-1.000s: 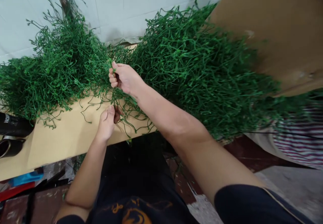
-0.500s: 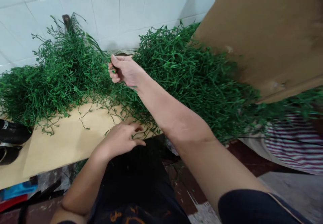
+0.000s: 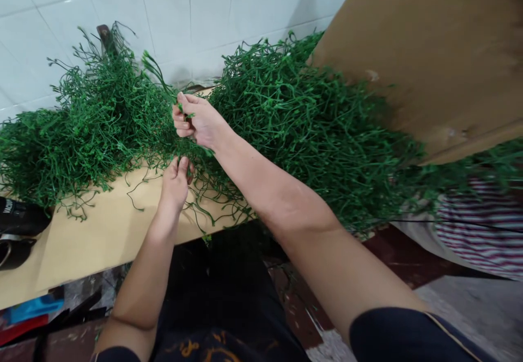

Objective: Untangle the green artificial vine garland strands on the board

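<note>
My right hand (image 3: pixel 192 116) is closed around a small bunch of green plastic stems (image 3: pixel 154 72), whose light-green tips stick out up and to the left. Just below it, my left hand (image 3: pixel 176 176) pinches a green stem between thumb and fingers; most of that stem is hidden. Behind the hands lies a large heap of the same thin stems, with one pile on the left (image 3: pixel 93 122) and a bigger one on the right (image 3: pixel 302 117). A few loose stems trail over the tan board (image 3: pixel 110 226) near my left hand.
A large brown cardboard sheet (image 3: pixel 429 62) leans over the right pile. White tiles (image 3: pixel 245 2) line the wall behind. At the left edge stand a black bottle (image 3: pixel 20 215) and a dark cup (image 3: pixel 14 250). Striped cloth (image 3: pixel 478 228) lies at the right.
My left hand has risen from the board's front edge to just below my right hand, its open fingers now closed in a pinch. My right hand has barely moved.
</note>
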Motion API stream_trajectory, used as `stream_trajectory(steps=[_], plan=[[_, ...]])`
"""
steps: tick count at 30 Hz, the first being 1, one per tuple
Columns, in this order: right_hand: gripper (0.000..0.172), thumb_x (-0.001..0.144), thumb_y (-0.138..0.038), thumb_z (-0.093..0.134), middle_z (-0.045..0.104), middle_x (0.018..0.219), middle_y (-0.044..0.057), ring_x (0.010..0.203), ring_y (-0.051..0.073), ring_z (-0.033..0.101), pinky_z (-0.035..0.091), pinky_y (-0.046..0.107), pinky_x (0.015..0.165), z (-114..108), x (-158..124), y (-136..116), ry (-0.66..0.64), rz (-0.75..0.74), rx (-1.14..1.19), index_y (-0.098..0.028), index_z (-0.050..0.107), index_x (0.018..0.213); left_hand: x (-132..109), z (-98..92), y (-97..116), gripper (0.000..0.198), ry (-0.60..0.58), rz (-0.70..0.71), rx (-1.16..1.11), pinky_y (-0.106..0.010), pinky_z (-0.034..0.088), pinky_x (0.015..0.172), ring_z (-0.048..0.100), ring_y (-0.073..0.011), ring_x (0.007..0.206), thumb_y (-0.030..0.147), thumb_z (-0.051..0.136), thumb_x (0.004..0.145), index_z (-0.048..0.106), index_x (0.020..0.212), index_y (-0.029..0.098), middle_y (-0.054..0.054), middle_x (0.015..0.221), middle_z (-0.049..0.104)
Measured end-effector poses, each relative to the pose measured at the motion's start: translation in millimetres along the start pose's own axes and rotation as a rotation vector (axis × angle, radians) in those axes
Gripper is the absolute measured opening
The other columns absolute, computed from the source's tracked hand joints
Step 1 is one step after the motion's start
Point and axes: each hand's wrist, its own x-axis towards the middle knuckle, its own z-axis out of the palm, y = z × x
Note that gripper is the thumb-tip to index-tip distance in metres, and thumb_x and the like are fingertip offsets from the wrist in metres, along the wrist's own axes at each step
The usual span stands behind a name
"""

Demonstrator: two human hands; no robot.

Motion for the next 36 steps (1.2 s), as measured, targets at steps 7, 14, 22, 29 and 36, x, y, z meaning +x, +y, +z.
stream_trajectory(steps=[7, 14, 22, 29, 36], plan=[[0.033, 0.094, -0.03, 0.038, 0.031, 0.046, -0.009, 0.035, 0.0, 0.022, 0.014, 0.013, 0.034, 10, 20, 19, 0.131, 0.054, 0.034, -0.018, 0.034, 0.064, -7, -4.4, 3, 0.036, 0.043, -0.072, -0.052, -0.02, 0.025, 0.045, 0.024, -0.0048, 0.043, 0.04, 0.049, 0.086, 0.035, 0.061, 0.019, 0.007, 0.051, 0.031], [0.03, 0.094, -0.029, 0.037, 0.024, 0.045, -0.01, 0.035, 0.002, 0.018, 0.015, 0.013, 0.034, -12, 50, 2, 0.434, -0.074, 0.081, -0.02, 0.029, 0.066, -58, -8.8, 6, 0.04, -0.221, 0.005, 0.295, -0.025, 0.033, 0.053, 0.038, -0.0087, 0.052, 0.049, 0.047, 0.084, 0.044, 0.058, 0.018, 0.003, 0.053, 0.04], [0.034, 0.089, -0.041, 0.046, 0.032, 0.049, -0.008, 0.041, 0.003, 0.024, 0.021, 0.015, 0.035, -12, 21, -16, -0.04, -0.052, -0.013, -0.019, 0.039, 0.065, -17, -27.6, -4, 0.032, -0.057, -0.036, 0.292, -0.029, 0.046, 0.073, 0.057, -0.0154, 0.08, 0.041, 0.061, 0.075, 0.057, 0.092, 0.015, -0.008, 0.09, 0.064], [0.033, 0.094, -0.033, 0.038, 0.035, 0.048, -0.008, 0.038, 0.002, 0.031, 0.027, 0.014, 0.038, 1, 13, 0, -0.117, 0.014, -0.044, -0.017, 0.038, 0.065, 10, -18.8, -1, 0.063, -0.007, -0.071, -0.051, -0.028, 0.045, 0.08, 0.059, -0.0162, 0.096, 0.042, 0.076, 0.06, 0.052, 0.112, 0.019, -0.009, 0.114, 0.061], [0.032, 0.093, -0.037, 0.039, 0.033, 0.048, -0.01, 0.037, 0.0, 0.029, 0.024, 0.013, 0.038, 0, 17, 5, -0.022, -0.01, -0.01, -0.018, 0.035, 0.067, 19, 0.9, 0, 0.039, -0.087, -0.061, -0.246, -0.018, 0.022, 0.044, 0.027, -0.0036, 0.041, 0.046, 0.057, 0.08, 0.042, 0.06, 0.017, 0.009, 0.044, 0.029]])
